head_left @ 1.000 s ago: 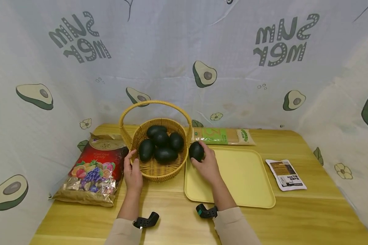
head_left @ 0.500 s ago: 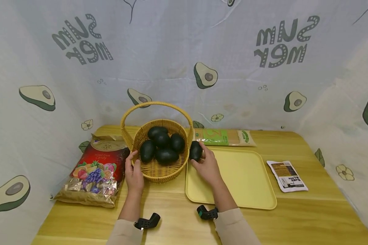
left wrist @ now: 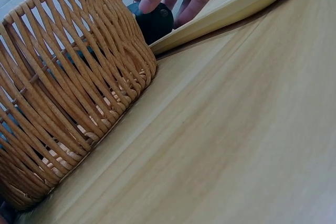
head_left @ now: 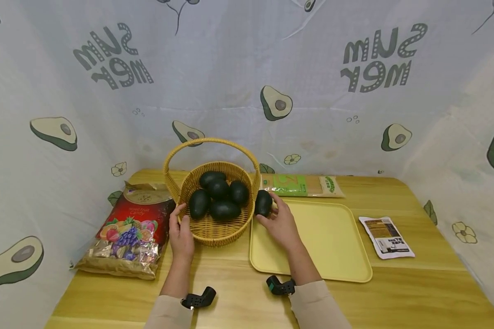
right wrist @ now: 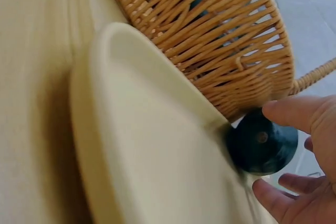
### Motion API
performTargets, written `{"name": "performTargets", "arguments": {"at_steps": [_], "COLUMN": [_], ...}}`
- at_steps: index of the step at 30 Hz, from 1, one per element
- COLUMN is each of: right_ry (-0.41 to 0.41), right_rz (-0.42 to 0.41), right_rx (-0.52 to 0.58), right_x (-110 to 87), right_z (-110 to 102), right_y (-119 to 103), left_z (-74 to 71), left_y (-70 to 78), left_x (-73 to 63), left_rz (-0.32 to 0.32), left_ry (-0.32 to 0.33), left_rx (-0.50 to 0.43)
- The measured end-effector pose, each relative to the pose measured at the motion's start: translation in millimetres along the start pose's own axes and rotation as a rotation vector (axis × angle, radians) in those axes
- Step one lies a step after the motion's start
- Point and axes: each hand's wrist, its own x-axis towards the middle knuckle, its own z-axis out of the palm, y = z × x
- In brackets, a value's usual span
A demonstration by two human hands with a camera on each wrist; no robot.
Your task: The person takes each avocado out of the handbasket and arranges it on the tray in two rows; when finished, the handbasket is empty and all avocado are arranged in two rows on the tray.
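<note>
A round wicker basket (head_left: 220, 240) with a tall handle holds several dark avocados (head_left: 225, 211). My left hand (head_left: 182, 240) rests against the basket's left side, its index fingertip and thumb at the rim. One more avocado (head_left: 263, 203) sits over the left edge of a yellow tray (head_left: 313, 246), beside the basket. My right hand (head_left: 281, 224) lies around this avocado. In the right wrist view, the thumb (right wrist: 294, 113) overlaps the avocado's upper side, and the other fingers (right wrist: 273, 196) lie close under it. The left wrist view shows mostly the basket's woven wall.
A red and gold candy bag (head_left: 127, 233) lies left of the basket. Behind the tray is a long packet of noodles (head_left: 300, 184). To the right lies a small white and brown pouch (head_left: 387, 237). A printed curtain (head_left: 230, 68) hangs behind the wooden table.
My right hand's fingers have loosened a little around the avocado, which has shifted slightly toward the basket. The left hand stays at the basket rim. The head view has shifted slightly.
</note>
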Motion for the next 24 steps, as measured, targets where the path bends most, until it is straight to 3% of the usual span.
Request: {"name": "performTargets", "arguments": {"at_steps": [10, 17, 21, 24], "right_ry": [0.033, 0.14, 0.097, 0.023], "right_rz": [-0.077, -0.277, -0.381, -0.398], "right_rx": [-0.015, 0.031, 0.012, -0.089], "right_x": [-11.9, -31.4, -39.7, -42.2], "right_z": [-20.5, -23.6, -12.6, 0.2], "right_y": [-24.5, -53.9, -68.4, -74.1], "left_z": [0.3, 0.5, 0.1, -0.3], "left_y": [-1.8, -2.1, -3.9, -5.2], "left_x": [0.6, 1.2, 1.8, 1.6], "left_rz": [-0.007, 0.002, 0.002, 0.0], "left_ry": [0.002, 0.003, -0.005, -0.013], "left_rx": [0.014, -0.002, -0.004, -0.008]}}
